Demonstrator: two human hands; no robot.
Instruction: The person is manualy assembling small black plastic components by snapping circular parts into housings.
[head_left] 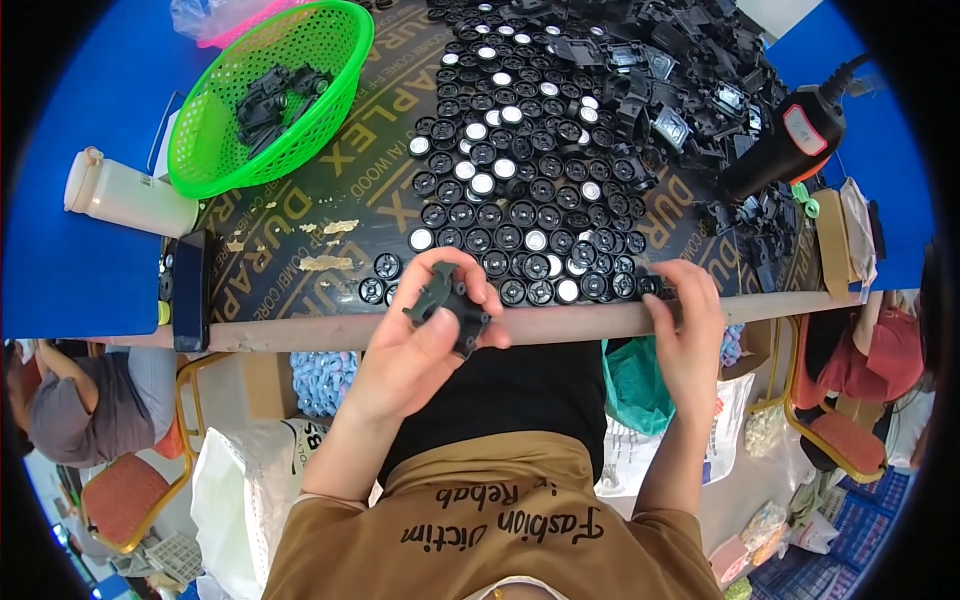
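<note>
The left hand [425, 340] was closed around a black plastic part [447, 303], holding it just above the near edge of the table [560, 325], with its long side tipped up toward the left. The right hand [688, 315] was off to the right, fingers curled down on the small black caps [520, 215] at the table edge. The caps lay just beyond both hands, nearer the right one.
</note>
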